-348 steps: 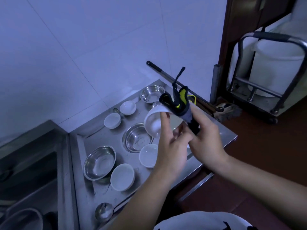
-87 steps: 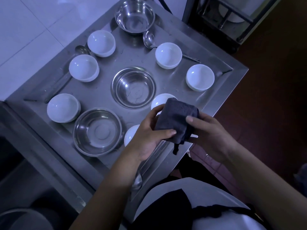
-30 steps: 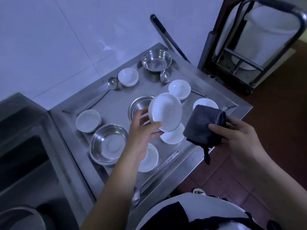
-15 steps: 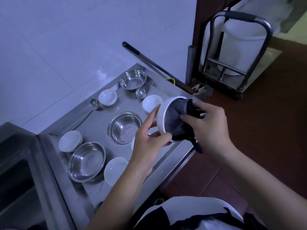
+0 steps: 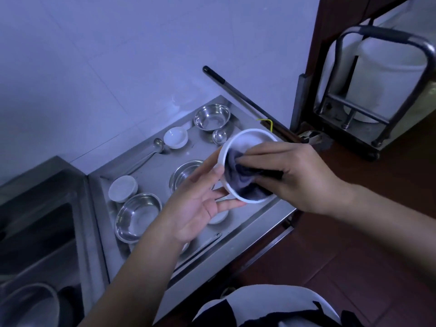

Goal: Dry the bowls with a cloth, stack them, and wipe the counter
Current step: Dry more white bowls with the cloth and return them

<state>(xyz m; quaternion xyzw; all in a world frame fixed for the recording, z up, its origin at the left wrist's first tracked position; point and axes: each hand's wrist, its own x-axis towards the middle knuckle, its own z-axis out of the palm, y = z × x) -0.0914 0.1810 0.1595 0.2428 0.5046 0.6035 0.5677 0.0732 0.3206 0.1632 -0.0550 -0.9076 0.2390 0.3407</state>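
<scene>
Cradling white bowl (image 5: 245,147) on left hand (image 5: 198,206) fingers, right hand (image 5: 299,175) grip pinching cloth (image 5: 238,182) inside it

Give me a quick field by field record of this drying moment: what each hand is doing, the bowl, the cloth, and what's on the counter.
left hand: fingers support the outside of the white bowl
right hand: presses the dark cloth into the bowl
white bowl: held above the counter, tilted on its side, opening toward the right hand
dark cloth: bunched inside the bowl
on counter: steel bowls, small white bowls, a ladle
stacking: none visible
</scene>
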